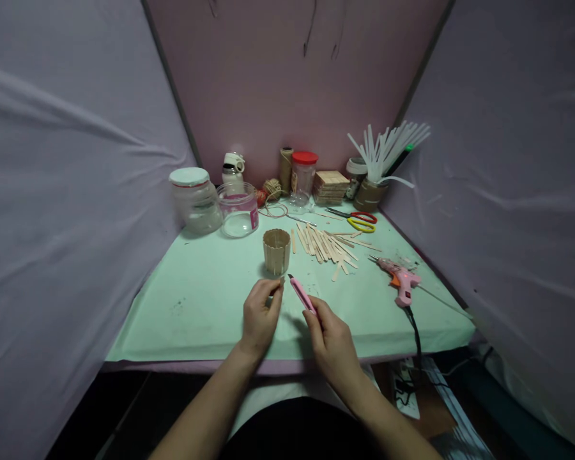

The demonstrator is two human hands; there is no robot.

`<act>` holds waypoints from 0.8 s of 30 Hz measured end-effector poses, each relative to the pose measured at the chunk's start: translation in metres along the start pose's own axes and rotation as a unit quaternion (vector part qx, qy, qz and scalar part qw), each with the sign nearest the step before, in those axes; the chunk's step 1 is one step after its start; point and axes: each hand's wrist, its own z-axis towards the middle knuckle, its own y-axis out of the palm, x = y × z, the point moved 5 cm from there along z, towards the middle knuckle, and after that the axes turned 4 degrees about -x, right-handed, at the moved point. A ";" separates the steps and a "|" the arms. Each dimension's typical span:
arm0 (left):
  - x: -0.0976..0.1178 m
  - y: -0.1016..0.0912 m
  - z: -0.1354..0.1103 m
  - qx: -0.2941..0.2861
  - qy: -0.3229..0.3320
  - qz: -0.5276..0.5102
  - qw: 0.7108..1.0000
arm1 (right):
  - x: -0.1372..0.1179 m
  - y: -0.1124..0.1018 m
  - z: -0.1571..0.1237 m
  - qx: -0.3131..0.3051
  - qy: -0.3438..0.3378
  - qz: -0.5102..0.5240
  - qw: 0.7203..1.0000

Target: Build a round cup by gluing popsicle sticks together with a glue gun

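My left hand (261, 313) pinches a small brownish piece (282, 281) between thumb and forefinger; its kind is too small to make out. Beside it, my right hand (333, 332) is wrapped round a pink utility knife (301, 294), its dark tip pointing up and left toward the pinched piece without touching it. Just beyond both hands stands a small round cup of upright wooden sticks (276, 252). A loose pile of popsicle sticks (323, 244) lies to the right of this cup.
At right lies a pink glue gun (402, 281) with its cord running off the table's front edge. Red-and-yellow scissors (359, 220) rest behind the sticks. Along the back are jars (195, 204), a red-lidded container (304, 176), square wooden pieces (331, 185) and white glue sticks (388, 150).
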 end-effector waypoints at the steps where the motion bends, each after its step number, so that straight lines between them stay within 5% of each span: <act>1: 0.000 0.000 0.000 0.000 0.000 -0.002 1.000 | 0.001 0.000 0.000 -0.003 0.012 -0.006 1.000; 24: 0.006 0.002 -0.005 0.019 0.014 0.030 0.999 | -0.015 -0.002 -0.003 0.011 -0.049 -0.104 0.993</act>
